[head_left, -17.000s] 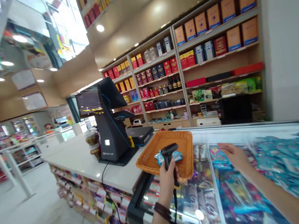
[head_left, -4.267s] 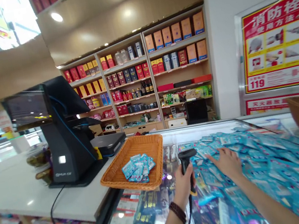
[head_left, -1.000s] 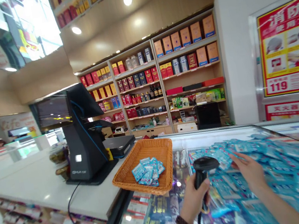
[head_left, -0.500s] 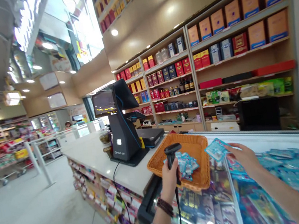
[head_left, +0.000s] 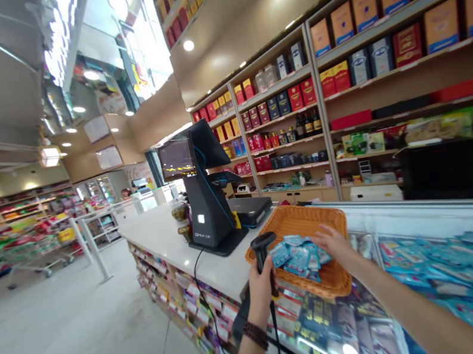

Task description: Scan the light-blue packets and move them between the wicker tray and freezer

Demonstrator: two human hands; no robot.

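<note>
My left hand point(head_left: 261, 281) is wrapped round the handle of a black barcode scanner point(head_left: 262, 242), its cable hanging down below. The scanner is upright by the near left side of an orange wicker basket point(head_left: 342, 280). Inside the basket lies a loose pile of small blue packets point(head_left: 298, 257). My right hand point(head_left: 333, 243) is over the basket's right part, its fingers stretched out and apart at the edge of the pile. A packet lies just below the fingertips, and the hand does not grip it.
Many more blue packets point(head_left: 471, 277) spread over the glass-topped case point(head_left: 367, 239) on the right. A black checkout terminal point(head_left: 207, 206) stands on the white counter point(head_left: 160, 238), beside a dark flat box point(head_left: 249, 210). Shelves of boxed goods line the wall behind.
My right hand has moved left from beside the basket to above it, and the packet it held is now among the pile. The scanner has shifted slightly left. The view has turned.
</note>
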